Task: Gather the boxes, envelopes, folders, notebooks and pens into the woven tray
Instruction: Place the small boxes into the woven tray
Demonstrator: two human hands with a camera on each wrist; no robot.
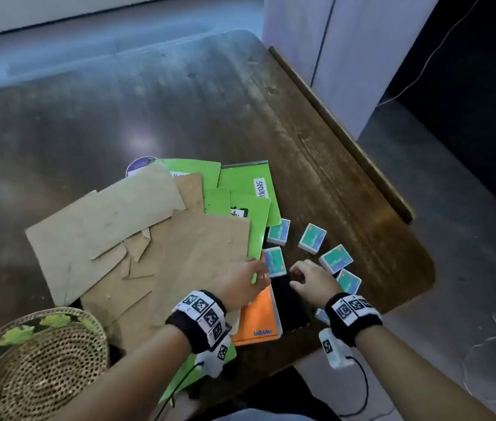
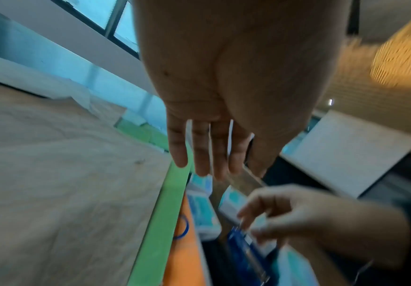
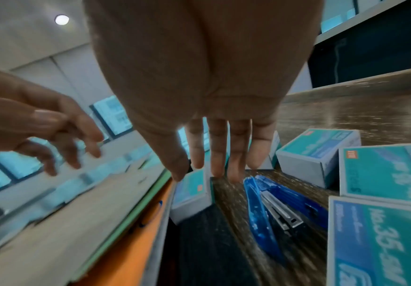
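Both hands hover empty with fingers loosely spread, left hand (image 1: 245, 282) and right hand (image 1: 312, 279) flanking one box (image 1: 274, 262), seemingly to scoop it up. The tray (image 1: 37, 364) waits near-left, still unfilled.

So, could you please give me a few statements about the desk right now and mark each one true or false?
1. The woven tray already holds the teal boxes. False: no boxes lie in it; the teal boxes lie on the table.
2. Neither hand holds anything. True: the left hand and the right hand hover with fingers loose.
3. A blue stapler lies on the table beneath the right hand. True.
4. The orange notebook lies on top of the brown envelopes. False: it is beside them, partly under a green folder.
5. One teal box rests at the orange notebook's far end. True.
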